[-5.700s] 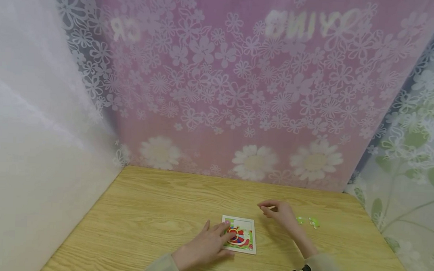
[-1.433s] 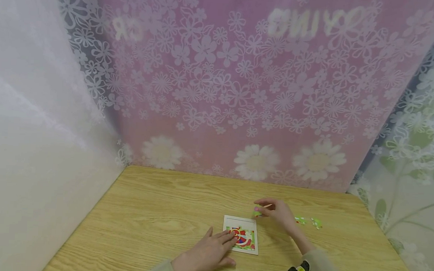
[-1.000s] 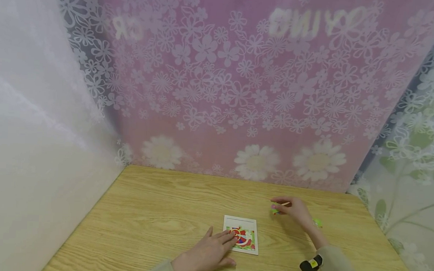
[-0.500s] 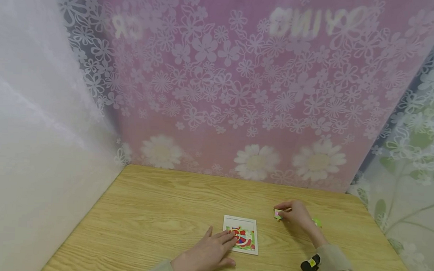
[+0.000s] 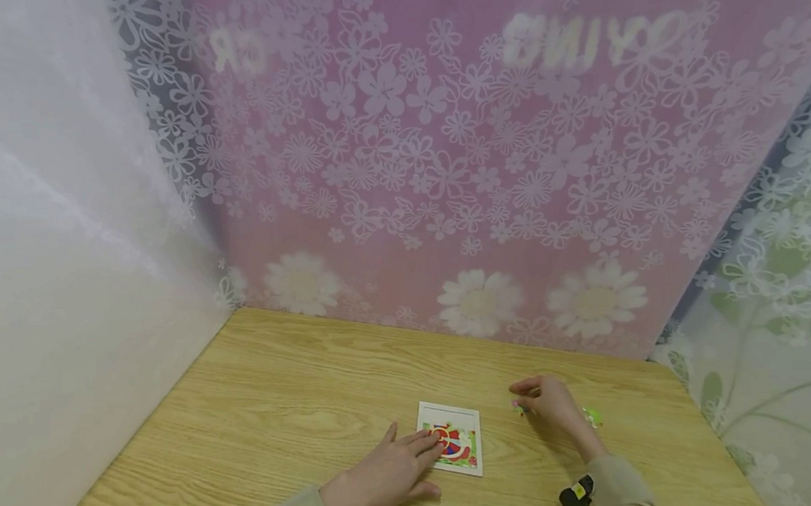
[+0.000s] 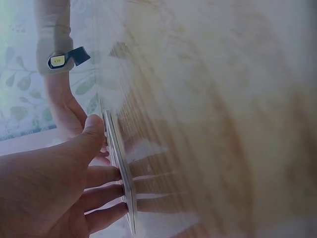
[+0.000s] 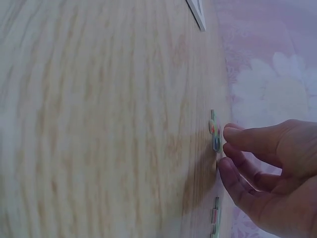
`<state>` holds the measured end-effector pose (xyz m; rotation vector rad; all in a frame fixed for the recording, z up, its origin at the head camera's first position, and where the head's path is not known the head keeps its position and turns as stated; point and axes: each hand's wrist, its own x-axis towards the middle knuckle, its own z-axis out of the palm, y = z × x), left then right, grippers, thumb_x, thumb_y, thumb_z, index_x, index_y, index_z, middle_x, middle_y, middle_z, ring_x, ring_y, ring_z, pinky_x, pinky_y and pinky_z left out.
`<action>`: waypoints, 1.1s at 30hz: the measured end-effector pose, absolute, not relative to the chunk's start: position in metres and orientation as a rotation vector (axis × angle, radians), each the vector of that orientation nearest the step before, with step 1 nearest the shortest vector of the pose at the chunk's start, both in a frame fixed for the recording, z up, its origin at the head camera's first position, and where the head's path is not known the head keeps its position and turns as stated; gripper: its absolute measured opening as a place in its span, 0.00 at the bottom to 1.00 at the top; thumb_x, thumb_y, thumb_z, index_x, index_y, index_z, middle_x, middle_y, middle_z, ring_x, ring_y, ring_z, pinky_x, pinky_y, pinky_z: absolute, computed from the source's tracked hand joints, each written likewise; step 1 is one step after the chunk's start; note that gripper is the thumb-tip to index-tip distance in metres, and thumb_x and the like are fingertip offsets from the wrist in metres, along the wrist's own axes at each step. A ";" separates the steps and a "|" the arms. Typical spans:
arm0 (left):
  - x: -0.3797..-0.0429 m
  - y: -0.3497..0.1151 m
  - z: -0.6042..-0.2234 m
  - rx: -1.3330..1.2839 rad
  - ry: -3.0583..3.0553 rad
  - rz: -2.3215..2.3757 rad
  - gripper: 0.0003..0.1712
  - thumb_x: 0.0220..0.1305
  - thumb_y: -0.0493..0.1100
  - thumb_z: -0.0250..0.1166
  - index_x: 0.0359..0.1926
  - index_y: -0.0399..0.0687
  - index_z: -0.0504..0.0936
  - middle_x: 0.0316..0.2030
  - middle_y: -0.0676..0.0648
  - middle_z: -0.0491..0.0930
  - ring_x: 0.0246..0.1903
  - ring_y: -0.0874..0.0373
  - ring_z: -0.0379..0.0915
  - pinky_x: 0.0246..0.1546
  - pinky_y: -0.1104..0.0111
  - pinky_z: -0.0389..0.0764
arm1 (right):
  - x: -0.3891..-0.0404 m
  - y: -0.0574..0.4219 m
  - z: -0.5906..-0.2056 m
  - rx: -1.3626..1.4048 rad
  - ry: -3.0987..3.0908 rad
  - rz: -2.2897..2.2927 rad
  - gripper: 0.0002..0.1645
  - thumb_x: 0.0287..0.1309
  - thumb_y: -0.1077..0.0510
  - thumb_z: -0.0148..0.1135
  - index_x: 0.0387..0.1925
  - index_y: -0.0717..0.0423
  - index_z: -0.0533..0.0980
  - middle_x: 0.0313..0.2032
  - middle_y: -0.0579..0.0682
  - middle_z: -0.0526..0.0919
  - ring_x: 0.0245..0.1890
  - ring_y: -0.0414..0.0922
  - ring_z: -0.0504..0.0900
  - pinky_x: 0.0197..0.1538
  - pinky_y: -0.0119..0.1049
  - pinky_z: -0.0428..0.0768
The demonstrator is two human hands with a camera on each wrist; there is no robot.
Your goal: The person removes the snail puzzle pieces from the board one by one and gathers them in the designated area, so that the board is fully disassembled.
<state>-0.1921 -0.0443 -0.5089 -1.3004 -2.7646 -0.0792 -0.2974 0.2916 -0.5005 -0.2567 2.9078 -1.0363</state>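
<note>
A left hand rested straight-fingered on a white-framed, colourful picture puzzle. The right hand, its narrow grip apparently holding nothing, hovered by a small pink-and-green jigsaw piece on the yellow wood-grain counter; likely light, stiff, best pinched by opposite edges.

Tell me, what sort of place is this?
Probably a little indoor play or work corner: there's a table with a small puzzle on it, and flowery sheets hang around like walls.

The left grip lies outstretched at the head view's bottom centre. The right grip, at lower right, bends loosely.
</note>
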 end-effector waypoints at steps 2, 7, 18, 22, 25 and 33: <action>-0.192 -0.044 -0.509 -1.301 -2.756 -0.081 0.39 0.72 0.68 0.50 0.72 0.48 0.72 0.71 0.49 0.69 0.69 0.54 0.68 0.60 0.41 0.74 | -0.297 0.291 -0.500 -0.252 2.930 -1.046 0.11 0.65 0.64 0.65 0.48 0.59 0.85 0.46 0.58 0.87 0.45 0.56 0.84 0.37 0.42 0.83; -0.193 -0.044 -0.512 -1.295 -2.732 -0.100 0.38 0.72 0.67 0.50 0.71 0.48 0.73 0.70 0.49 0.71 0.68 0.53 0.69 0.59 0.40 0.74 | -0.291 0.293 -0.496 -0.239 2.974 -1.101 0.12 0.70 0.61 0.61 0.50 0.57 0.84 0.50 0.60 0.85 0.46 0.56 0.83 0.43 0.49 0.84; -0.199 -0.045 -0.516 -1.279 -2.713 -0.140 0.37 0.72 0.68 0.51 0.69 0.50 0.75 0.68 0.51 0.73 0.66 0.53 0.71 0.59 0.39 0.74 | -0.276 0.288 -0.491 -0.359 3.011 -1.134 0.11 0.69 0.59 0.62 0.48 0.56 0.86 0.47 0.56 0.87 0.40 0.51 0.87 0.41 0.45 0.85; -0.198 -0.044 -0.512 -1.282 -2.740 -0.177 0.36 0.72 0.67 0.52 0.68 0.49 0.75 0.67 0.50 0.73 0.65 0.53 0.71 0.60 0.38 0.72 | -0.270 0.282 -0.491 -0.336 2.961 -1.156 0.12 0.70 0.55 0.63 0.49 0.53 0.85 0.48 0.54 0.87 0.43 0.50 0.86 0.42 0.45 0.85; -0.198 -0.043 -0.508 -1.279 -2.731 -0.188 0.35 0.72 0.66 0.53 0.66 0.48 0.77 0.65 0.50 0.75 0.63 0.52 0.73 0.60 0.38 0.72 | -0.267 0.277 -0.489 -0.391 2.937 -1.190 0.12 0.70 0.55 0.63 0.49 0.54 0.86 0.48 0.55 0.87 0.44 0.51 0.86 0.43 0.44 0.85; -0.198 -0.036 -0.503 -1.231 -2.723 -0.168 0.32 0.72 0.66 0.54 0.63 0.51 0.79 0.63 0.50 0.77 0.63 0.53 0.73 0.61 0.40 0.72 | -0.259 0.259 -0.489 -0.569 2.889 -1.196 0.12 0.71 0.55 0.61 0.47 0.55 0.86 0.46 0.53 0.88 0.42 0.50 0.86 0.43 0.38 0.83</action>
